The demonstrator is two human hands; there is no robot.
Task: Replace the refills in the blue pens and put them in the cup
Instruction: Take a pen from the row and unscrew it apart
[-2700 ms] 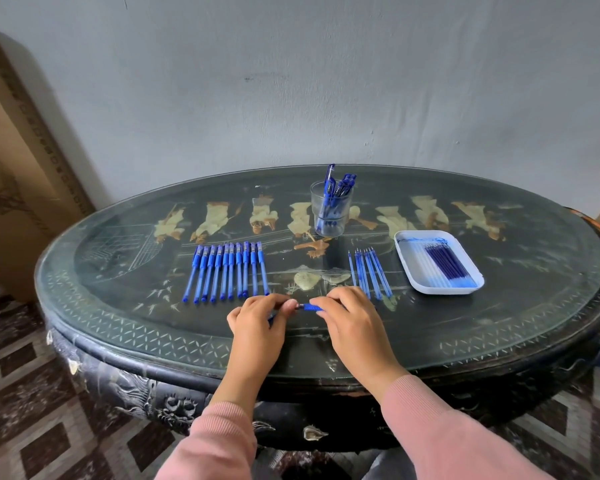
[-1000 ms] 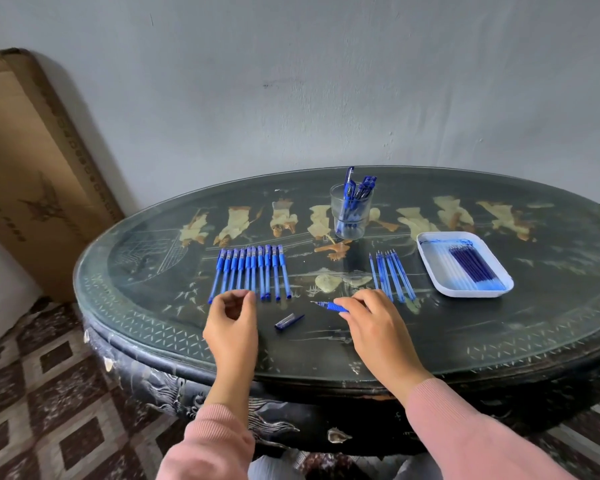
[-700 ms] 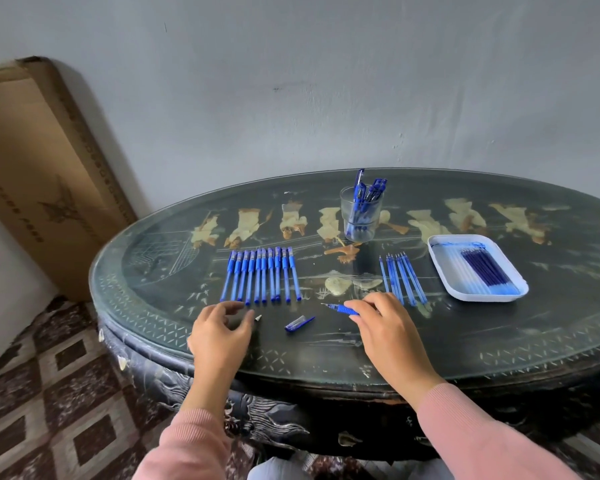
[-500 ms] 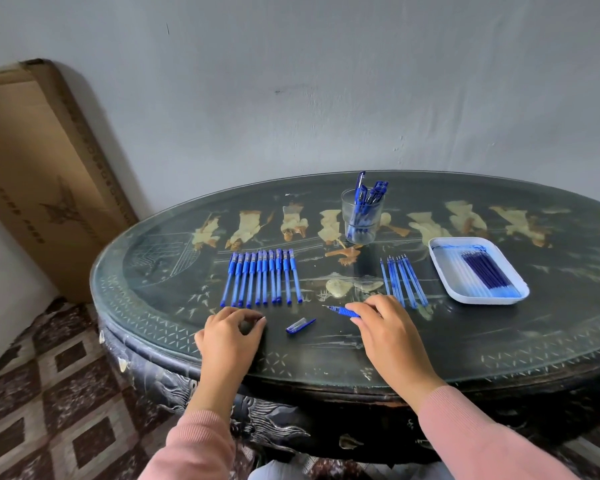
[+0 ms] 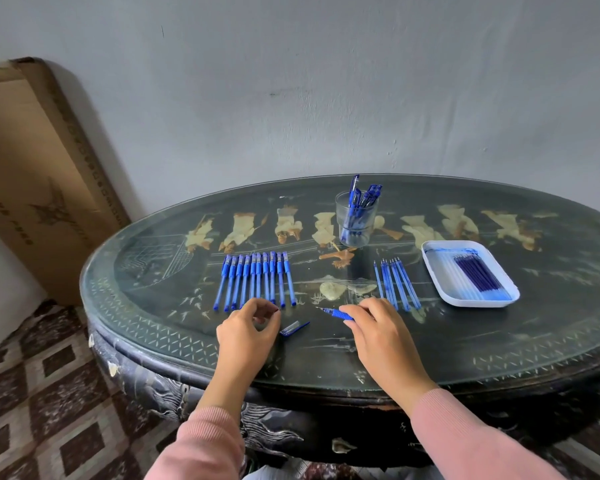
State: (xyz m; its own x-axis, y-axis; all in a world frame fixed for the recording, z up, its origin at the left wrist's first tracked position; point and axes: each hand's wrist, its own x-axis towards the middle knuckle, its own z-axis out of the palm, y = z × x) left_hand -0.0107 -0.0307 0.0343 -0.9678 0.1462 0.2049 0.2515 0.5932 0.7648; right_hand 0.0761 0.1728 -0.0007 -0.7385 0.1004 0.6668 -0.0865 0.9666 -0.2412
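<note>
Left hand [image 5: 248,329] is near the front edge of the worktop [image 5: 499,341], left of centre. Its grip is narrow: thumb and forefinger pinch a small bit [image 5: 278,308], too small to name, and the other fingers are curled under.

Right hand [image 5: 383,337] is to the right of it, knuckles up, its grip closed round an uncapped pen [image 5: 340,313]. The pen's point sticks out left toward the other hand and its rear end is hidden under the palm.

A blue cap [image 5: 294,328] lies flat on the worktop between the two hands, touching neither.

Just beyond the left hand is a row of capped pens [image 5: 257,280], side by side, caps at the far end.

Beyond the right hand are the loose refills [image 5: 395,284], a tight bunch of thin blue sticks.

Right of those is a white tray [image 5: 440,292] holding dark refills [image 5: 475,277] on its right side, with pale ones beside them.

A clear cup [image 5: 355,230] stands upright at far centre with several blue pens inside.

Pink sleeves on both arms. A cardboard box [image 5: 32,168] leans on the wall at far left.
</note>
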